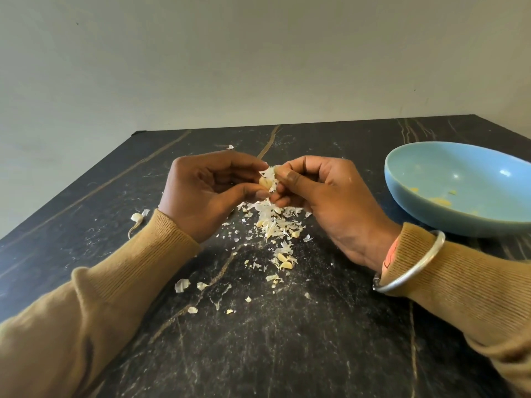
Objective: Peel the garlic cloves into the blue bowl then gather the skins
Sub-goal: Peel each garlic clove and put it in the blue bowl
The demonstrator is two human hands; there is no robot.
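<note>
Garlic clove [265,183], pale and partly skinned, is held above the middle of a dark marbled table [287,349], pinched between both hands. The left hand [207,193] curls fingers and thumb round it from the left; the right hand [324,202] pinches the papery skin at its top. Directly beneath lies a loose heap of white skins [273,224], with flakes trailing towards the viewer. A blue bowl [425,168] sits on the table to the right, near the right hand but apart from it (a few yellowish bits lie inside). A stray garlic piece [136,217] rests by the left mustard sleeve [161,254]. A silver bangle [413,264] circles the right wrist.
</note>
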